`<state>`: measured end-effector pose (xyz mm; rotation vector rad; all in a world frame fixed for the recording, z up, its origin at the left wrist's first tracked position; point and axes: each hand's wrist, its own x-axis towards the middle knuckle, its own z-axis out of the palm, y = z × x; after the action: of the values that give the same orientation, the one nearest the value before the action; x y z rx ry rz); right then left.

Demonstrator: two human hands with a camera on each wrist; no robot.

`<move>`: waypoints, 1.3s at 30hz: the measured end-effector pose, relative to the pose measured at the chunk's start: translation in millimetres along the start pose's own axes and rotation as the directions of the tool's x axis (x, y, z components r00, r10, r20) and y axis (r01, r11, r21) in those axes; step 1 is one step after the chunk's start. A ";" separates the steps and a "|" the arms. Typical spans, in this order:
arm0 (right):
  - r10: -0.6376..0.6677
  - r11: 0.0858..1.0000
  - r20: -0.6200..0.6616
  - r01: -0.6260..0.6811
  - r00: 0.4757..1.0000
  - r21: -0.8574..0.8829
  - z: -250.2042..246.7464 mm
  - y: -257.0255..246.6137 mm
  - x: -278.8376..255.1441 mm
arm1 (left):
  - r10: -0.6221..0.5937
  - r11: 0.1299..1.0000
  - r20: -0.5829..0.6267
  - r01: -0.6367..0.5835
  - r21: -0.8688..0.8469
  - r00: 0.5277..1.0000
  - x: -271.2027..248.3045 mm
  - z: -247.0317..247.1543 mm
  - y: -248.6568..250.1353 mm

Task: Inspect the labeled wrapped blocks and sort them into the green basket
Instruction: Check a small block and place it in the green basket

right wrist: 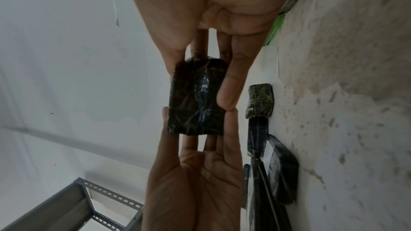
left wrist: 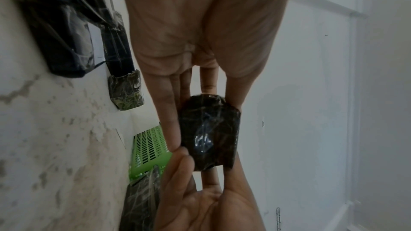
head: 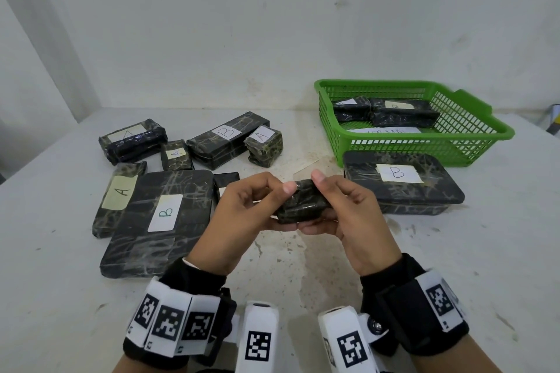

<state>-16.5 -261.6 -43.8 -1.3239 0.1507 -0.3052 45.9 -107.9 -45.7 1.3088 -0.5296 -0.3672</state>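
Both hands hold one small dark wrapped block [head: 303, 201] above the table's middle. My left hand [head: 283, 206] pinches its left end, thumb on top and fingers below. My right hand [head: 321, 200] pinches the right end the same way. No label shows on the block [left wrist: 210, 133] in the left wrist view, nor on the block [right wrist: 195, 97] in the right wrist view. The green basket [head: 472, 142] stands at the back right. Inside it lie two wrapped blocks, one [head: 353, 109] beside the other [head: 403, 115].
A large flat block marked B [head: 403, 188] lies just in front of the basket. Several blocks marked A or B lie at the left, among them a large flat B block [head: 157, 221] and an A cube [head: 263, 145]. A white wall [head: 272, 24] backs the table.
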 end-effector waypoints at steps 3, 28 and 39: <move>-0.002 1.000 0.018 0.002 1.000 -0.008 1.3 -0.8 0.7 | -0.005 0.997 0.001 0.005 -0.076 1.000 1.1 -1.8 0.0; -0.157 0.987 0.080 0.159 0.984 -0.018 1.0 2.5 2.1 | 0.025 0.989 -0.128 -0.043 -0.140 0.991 2.7 -2.3 4.7; -0.188 0.982 0.047 0.188 0.981 0.009 2.5 -1.2 -3.9 | 0.015 0.991 0.002 -0.014 -0.132 1.000 -2.2 6.6 7.8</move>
<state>-19.6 -258.4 -42.3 -1.3425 -0.0162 -0.4333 40.0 -110.3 -37.3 1.1760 -0.5083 -0.3859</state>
